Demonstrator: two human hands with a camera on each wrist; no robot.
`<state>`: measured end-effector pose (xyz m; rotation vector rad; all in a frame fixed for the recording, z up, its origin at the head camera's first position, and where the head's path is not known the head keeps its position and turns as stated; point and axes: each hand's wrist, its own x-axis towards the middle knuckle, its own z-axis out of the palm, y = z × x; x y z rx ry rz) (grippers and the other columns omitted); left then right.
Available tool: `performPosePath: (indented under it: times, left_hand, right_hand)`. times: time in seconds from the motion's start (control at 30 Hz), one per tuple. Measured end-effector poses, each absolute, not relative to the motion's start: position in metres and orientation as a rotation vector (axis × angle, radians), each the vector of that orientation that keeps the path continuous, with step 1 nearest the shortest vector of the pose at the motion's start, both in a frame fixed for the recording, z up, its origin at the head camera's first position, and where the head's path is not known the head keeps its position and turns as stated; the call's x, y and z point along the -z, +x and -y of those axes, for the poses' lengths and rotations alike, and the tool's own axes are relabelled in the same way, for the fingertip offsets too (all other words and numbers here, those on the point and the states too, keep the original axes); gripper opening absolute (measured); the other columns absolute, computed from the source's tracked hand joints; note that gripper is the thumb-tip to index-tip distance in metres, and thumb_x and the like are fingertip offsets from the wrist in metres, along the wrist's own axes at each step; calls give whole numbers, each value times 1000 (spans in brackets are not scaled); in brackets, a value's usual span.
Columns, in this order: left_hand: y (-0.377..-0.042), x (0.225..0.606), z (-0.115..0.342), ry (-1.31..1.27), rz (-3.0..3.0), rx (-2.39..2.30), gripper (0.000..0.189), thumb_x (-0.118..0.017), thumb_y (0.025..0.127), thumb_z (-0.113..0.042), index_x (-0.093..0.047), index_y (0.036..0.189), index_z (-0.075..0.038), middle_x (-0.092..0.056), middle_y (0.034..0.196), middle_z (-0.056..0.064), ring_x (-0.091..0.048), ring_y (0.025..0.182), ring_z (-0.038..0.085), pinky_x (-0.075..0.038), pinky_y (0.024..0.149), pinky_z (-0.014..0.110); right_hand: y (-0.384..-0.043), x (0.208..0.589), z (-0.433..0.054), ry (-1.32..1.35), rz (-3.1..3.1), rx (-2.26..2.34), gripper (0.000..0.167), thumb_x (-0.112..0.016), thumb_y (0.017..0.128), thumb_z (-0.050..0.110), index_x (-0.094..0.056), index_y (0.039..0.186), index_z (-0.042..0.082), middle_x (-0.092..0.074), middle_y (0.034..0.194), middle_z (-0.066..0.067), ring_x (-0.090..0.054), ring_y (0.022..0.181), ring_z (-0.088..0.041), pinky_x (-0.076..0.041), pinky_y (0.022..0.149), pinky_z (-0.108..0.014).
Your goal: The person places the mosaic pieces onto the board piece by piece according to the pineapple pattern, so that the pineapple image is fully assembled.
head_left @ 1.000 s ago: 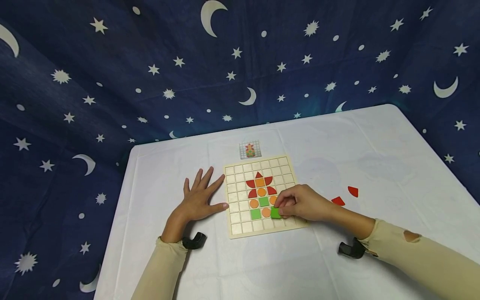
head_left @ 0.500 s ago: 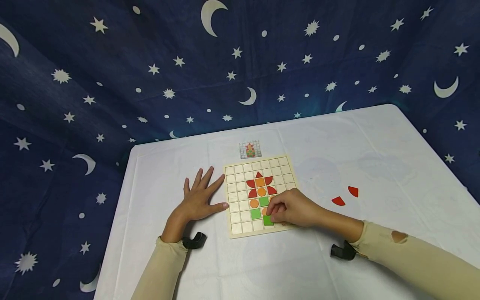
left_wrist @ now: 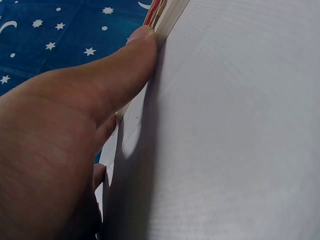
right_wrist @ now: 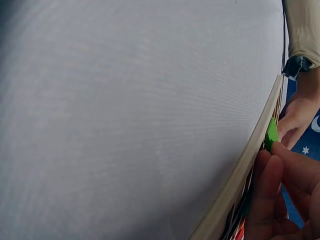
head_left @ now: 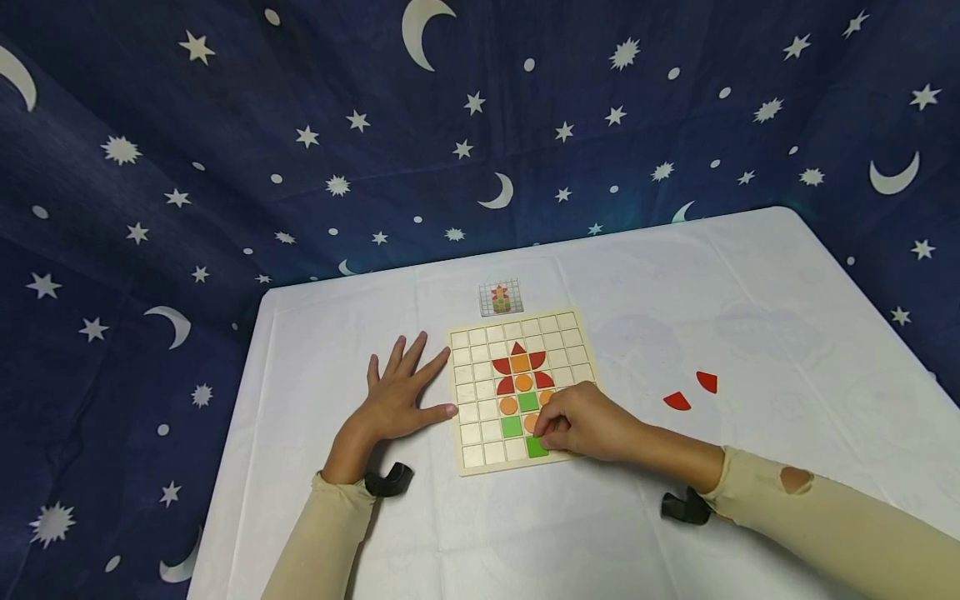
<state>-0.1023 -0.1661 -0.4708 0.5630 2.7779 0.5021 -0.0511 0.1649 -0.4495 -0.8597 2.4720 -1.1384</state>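
Note:
A pale wooden grid board [head_left: 480, 340] lies on the table with red, orange and green flat tiles in its cells. Thumb and fingertips of my right hand [head_left: 592, 422] pinch a green square tile [head_left: 537, 447] at the board's front row, below an orange round tile [head_left: 532, 423]. In the right wrist view this green tile [right_wrist: 271, 135] stands slightly tilted against the board. My left hand [head_left: 397, 404] rests on the tablecloth with its fingers spread, its thumb and index fingertip at the board's left edge. The right hand covers some cells on the board's right side.
Two red quarter-circle tiles [head_left: 677, 402] lie loose on the white tablecloth [head_left: 750, 333] to the right. Behind the board stands a small pattern card [head_left: 500, 298] with a similar figure. A dark blue star-patterned cloth [head_left: 375, 150] hangs beyond the table.
Over the last second my right hand has moved the green square tile left and toward me, from beside the lower orange round tile to the front row. The left hand stays put.

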Motion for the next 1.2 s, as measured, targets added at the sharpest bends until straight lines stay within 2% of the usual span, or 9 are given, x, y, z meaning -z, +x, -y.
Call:
performPosePath:
  times: [0.33,0.7,1.0,1.2]
  left_hand:
    - [-103,470,166,569,-2779,-505,95,-67,84,-70,-27,162,-34,-3,174,6,7,160,38,7,117,75]
    - [-102,470,166,568,-2775,-510,95,-66,84,-70,-26,162,-35,-2,174,4,8,160,37,7,118,74]
    - [-102,470,166,572,-2780,-516,94,-67,84,-69,-28,162,-34,-3,174,6,7,160,39,7,117,75]
    - [-102,470,166,566,-2779,-515,94,-67,84,-69,-27,162,-34,-3,174,5,7,160,38,7,118,75]
  right_hand:
    - [-51,447,-166,-862,-2459,1142,14,-83,79,1,-79,83,14,-70,73,12,-60,66,5,-54,63,-19]
    - [-48,445,-165,-834,-2466,1087,14,-83,78,3,-78,80,16,-66,71,15,-57,64,5,-52,61,-19]
    - [-59,434,-190,-778,-2509,1055,10,-86,82,15,-79,87,22,-67,77,17,-55,69,-2,-50,63,-20]
    - [-72,422,-224,-776,-2516,971,13,-85,85,24,-80,96,23,-66,81,18,-57,77,-4,-48,70,-22]
